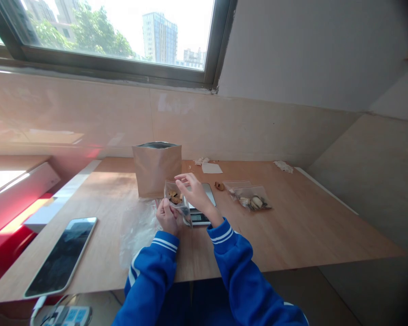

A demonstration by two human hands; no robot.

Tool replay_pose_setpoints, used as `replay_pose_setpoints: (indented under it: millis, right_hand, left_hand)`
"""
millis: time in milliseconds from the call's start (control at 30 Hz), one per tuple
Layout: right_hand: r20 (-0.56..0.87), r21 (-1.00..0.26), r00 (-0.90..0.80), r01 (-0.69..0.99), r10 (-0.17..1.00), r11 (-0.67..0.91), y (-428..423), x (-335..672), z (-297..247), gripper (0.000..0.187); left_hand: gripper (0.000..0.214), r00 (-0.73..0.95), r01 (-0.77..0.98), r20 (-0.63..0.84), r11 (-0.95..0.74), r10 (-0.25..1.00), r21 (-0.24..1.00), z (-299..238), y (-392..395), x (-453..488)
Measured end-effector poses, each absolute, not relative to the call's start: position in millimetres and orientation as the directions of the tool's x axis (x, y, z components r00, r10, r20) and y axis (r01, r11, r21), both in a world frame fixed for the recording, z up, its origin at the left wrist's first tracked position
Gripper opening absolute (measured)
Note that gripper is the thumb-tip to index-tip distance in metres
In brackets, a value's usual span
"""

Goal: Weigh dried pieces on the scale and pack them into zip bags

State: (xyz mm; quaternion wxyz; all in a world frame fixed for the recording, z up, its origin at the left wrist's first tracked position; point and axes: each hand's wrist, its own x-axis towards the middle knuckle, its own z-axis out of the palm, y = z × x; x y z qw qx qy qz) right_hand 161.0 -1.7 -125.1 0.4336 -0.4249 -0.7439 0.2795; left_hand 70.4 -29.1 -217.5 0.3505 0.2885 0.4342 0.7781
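My left hand [167, 217] pinches the edge of a small clear plastic bag [185, 213] with brown dried pieces [175, 197] inside. Above the bag's right side is my right hand [194, 192], its fingers stretched out and apart, with nothing visible in them. Partly hidden behind the bag and my right hand lies a small digital scale [209, 194], its display at the near edge. Just right of the scale sits a loose brown dried piece [219, 186]. Behind my hands a brown kraft pouch [156, 170] stands upright with its top open.
Clear bags [255, 199] of pale dried slices lie to the right. Crumpled clear plastic [138, 231] spreads left of my hands. A phone [63, 253] on a cable rests at the table's left, above a power strip [71, 315]. White paper [211, 168] lies near the wall.
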Motion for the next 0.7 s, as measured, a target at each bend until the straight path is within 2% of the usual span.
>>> replay_pose_setpoints:
  millis: [167,200,300,367,467,567,633,700]
  right_hand:
    - [0.226,-0.885,-0.389,0.302,0.893,0.355,-30.7,183.2,-151.8,0.075]
    - [0.223,-0.901,-0.396,0.266,0.891,0.343,-35.9,184.2,-157.2,0.074]
    - [0.277,-0.919,-0.331,0.184,0.902,0.349,-45.6,182.2,-167.2,0.044]
    - [0.332,-0.914,-0.250,0.153,0.910,0.375,-47.0,181.2,-169.4,0.034]
    - [0.354,-0.929,-0.096,0.079,0.930,0.362,-45.8,188.1,-171.6,0.037]
    - [0.269,-0.961,0.035,-0.062,0.962,0.271,-45.7,204.5,-176.7,0.044]
    - [0.205,-0.965,0.077,-0.149,0.976,0.214,-47.2,216.8,-181.1,0.049]
    - [0.153,-0.967,0.087,-0.194,0.984,0.168,-49.1,227.5,-185.9,0.052]
  left_hand:
    - [0.046,-0.617,-0.334,0.127,-0.404,0.777,0.851,-217.8,-27.1,67.3]
    - [0.046,-0.602,-0.334,0.144,-0.412,0.785,0.848,-217.8,-27.8,67.8]
    - [0.044,-0.464,-0.314,0.258,-0.429,0.848,0.847,-219.2,-32.0,70.6]
    - [0.042,-0.381,-0.229,0.370,-0.474,0.847,0.850,-221.3,-35.1,71.7]
    - [0.038,-0.474,0.054,0.540,-0.589,0.695,0.806,-223.6,-36.6,70.1]
    - [0.024,-0.624,0.292,0.587,-0.543,0.516,0.787,-222.8,-33.3,66.5]
    - [0.025,-0.621,0.289,0.549,-0.487,0.560,0.824,-221.5,-30.5,65.0]
    - [0.031,-0.497,0.191,0.489,-0.460,0.716,0.867,-221.0,-28.9,65.0]
